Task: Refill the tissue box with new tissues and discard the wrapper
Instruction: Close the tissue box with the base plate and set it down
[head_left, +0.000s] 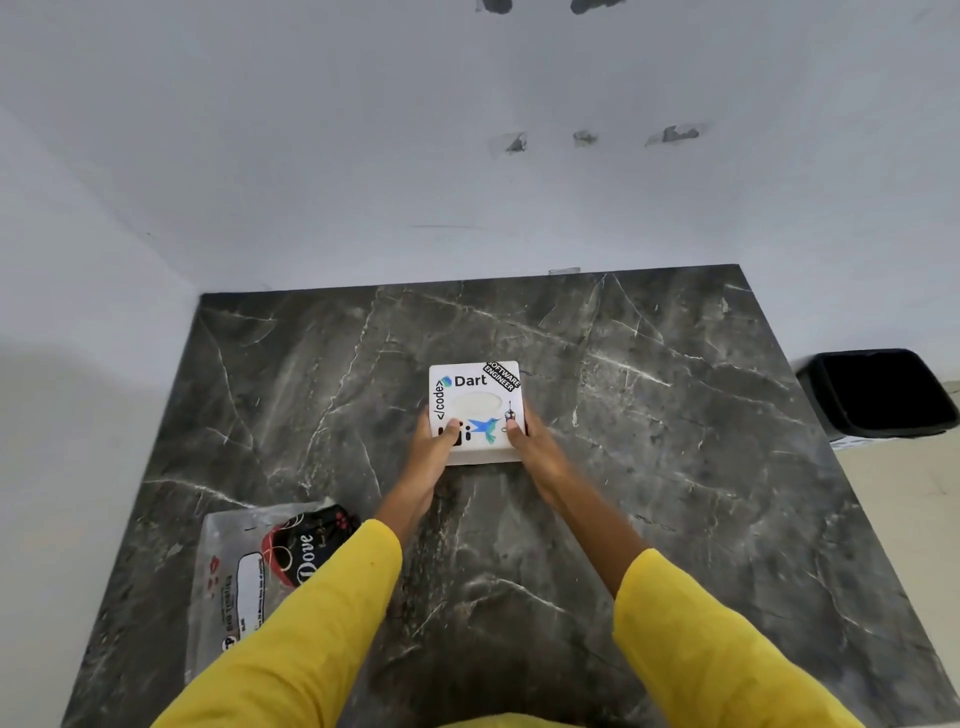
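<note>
A white square tissue box (475, 395) with stickers on its lid stands in the middle of the dark marble table (649, 415). Its oval slot shows white tissue inside. My left hand (435, 451) grips the box's near left side, thumb on the lid. My right hand (530, 447) grips the near right side, thumb also on top. A clear plastic tissue wrapper (244, 577) with a dark "Dove" label lies flat at the table's near left, partly under my yellow left sleeve.
A black waste bin (878, 395) stands on the floor past the table's right edge. White walls close the table's far side and left side.
</note>
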